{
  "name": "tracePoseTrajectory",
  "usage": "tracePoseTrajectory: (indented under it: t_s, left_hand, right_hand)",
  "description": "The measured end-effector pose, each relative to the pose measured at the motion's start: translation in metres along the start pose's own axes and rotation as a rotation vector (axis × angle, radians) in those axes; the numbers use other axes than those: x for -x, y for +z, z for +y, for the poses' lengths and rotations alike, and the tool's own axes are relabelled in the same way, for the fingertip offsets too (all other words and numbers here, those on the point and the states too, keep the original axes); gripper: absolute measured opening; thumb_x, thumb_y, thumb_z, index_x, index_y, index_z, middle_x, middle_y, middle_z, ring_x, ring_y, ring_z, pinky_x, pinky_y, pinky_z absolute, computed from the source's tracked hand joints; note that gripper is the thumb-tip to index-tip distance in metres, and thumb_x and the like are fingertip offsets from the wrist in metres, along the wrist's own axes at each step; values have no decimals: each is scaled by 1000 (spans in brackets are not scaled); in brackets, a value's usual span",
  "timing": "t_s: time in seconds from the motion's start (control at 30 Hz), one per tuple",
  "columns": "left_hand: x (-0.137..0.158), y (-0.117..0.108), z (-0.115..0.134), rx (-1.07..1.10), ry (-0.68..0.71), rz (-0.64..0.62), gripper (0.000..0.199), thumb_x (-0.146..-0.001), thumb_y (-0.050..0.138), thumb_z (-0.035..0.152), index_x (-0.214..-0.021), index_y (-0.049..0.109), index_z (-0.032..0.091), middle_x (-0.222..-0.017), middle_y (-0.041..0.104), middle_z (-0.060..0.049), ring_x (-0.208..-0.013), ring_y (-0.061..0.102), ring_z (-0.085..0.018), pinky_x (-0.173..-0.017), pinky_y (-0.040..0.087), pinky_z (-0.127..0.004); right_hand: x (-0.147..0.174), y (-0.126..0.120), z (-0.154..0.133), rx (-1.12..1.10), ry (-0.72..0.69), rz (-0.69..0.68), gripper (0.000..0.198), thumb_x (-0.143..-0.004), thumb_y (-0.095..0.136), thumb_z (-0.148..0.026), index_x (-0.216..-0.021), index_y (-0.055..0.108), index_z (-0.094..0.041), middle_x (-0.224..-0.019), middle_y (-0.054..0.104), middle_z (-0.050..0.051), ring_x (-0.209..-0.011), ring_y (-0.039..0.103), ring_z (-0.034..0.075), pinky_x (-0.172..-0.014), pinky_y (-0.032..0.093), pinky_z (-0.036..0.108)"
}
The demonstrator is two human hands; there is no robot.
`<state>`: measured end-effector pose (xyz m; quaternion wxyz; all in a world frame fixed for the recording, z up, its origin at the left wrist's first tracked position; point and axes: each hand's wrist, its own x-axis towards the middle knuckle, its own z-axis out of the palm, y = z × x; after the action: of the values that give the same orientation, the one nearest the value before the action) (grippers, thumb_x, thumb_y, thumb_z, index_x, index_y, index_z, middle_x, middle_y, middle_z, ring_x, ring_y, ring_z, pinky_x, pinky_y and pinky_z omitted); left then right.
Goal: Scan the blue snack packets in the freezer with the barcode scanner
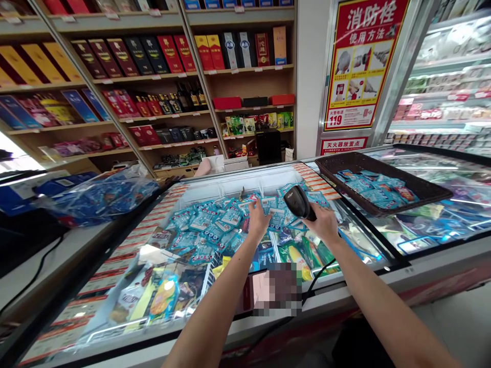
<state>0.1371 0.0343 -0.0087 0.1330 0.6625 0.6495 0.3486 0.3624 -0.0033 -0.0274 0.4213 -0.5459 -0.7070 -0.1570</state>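
My right hand [325, 225] is wrapped round the handle of a black handheld barcode scanner [296, 202], whose head points left over the packets. A black cable hangs down below this hand. My left hand [260, 220] reaches onto a spread of small blue packets [215, 220], its thumb apart from its fingers. The fingertips are at a packet with a red part [251, 199]; they do not look closed on it. The packets lie heaped on the glass top of a chest freezer [132, 260], in front of and to the left of both hands.
A dark brown tray [425, 191] at the right holds more blue packets. Clear plastic bags of blue packets [111, 197] lie at the left. A partly blurred flat item [249, 291] lies at the near freezer edge. Shelves of boxes [153, 76] stand behind.
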Motion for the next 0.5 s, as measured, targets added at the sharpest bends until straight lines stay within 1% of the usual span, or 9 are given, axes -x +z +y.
tracePoseTrajectory:
  t_s: [0.07, 0.1, 0.13, 0.2, 0.27, 0.33, 0.4, 0.5]
  left_hand:
    - [-2, 0, -1, 35, 6, 18, 70, -69, 64, 23, -133, 37, 14, -139, 31, -19, -119, 44, -27, -94, 40, -37]
    - [-3, 0, -2, 70, -2, 26, 69, -68, 65, 23, -131, 40, 14, -137, 34, -20, -117, 46, -28, -93, 40, -38]
    - [-5, 0, -5, 129, -17, 25, 68, -66, 67, 22, -129, 44, 13, -132, 40, -20, -113, 49, -27, -91, 41, -38]
    - [-8, 0, -11, 286, -53, -11, 65, -60, 71, 21, -121, 52, 12, -114, 55, -16, -98, 56, -25, -84, 44, -37]
    - [-11, -2, -18, 426, -83, -63, 56, -55, 74, 23, -109, 60, 11, -91, 62, -10, -83, 59, -21, -75, 47, -34]
    - [-11, -7, -24, 501, -94, -88, 45, -55, 74, 28, -95, 65, 11, -75, 62, -5, -70, 58, -16, -66, 47, -29]
    - [-9, -18, -29, 535, -94, -72, 37, -58, 72, 34, -87, 65, 11, -67, 59, -1, -62, 55, -13, -59, 45, -26]
    - [-4, -40, -39, 570, -101, -22, 35, -64, 67, 39, -88, 64, 14, -66, 55, 1, -54, 50, -9, -51, 41, -22]
  right_hand:
    - [0, 0, -1, -1, -2, 5, 40, -74, 60, -44, -104, 60, -18, -82, 69, 6, -72, 64, 22, -61, 42, 28]
    - [0, 0, -2, -1, -4, 6, 39, -75, 59, -43, -105, 61, -18, -82, 69, 6, -72, 64, 22, -61, 42, 28]
    - [1, 0, -2, 1, -5, 6, 39, -76, 59, -43, -105, 61, -17, -82, 69, 6, -72, 64, 22, -61, 42, 28]
    - [1, 0, -3, 4, -5, 2, 39, -76, 58, -44, -105, 61, -17, -81, 69, 7, -72, 64, 22, -61, 42, 28]
    - [1, 0, -3, 5, 1, -3, 40, -76, 57, -44, -105, 60, -17, -82, 69, 7, -73, 64, 23, -62, 42, 28]
    - [-1, 0, -5, 7, 5, -12, 41, -76, 58, -44, -107, 60, -17, -83, 69, 7, -75, 64, 23, -63, 42, 29]
    - [-3, -2, -8, 7, -1, -29, 43, -76, 58, -45, -109, 59, -17, -85, 69, 8, -76, 64, 24, -64, 43, 29]
    - [-12, -7, -18, -1, -27, -75, 42, -77, 57, -44, -110, 59, -18, -86, 69, 8, -75, 64, 23, -64, 43, 29]
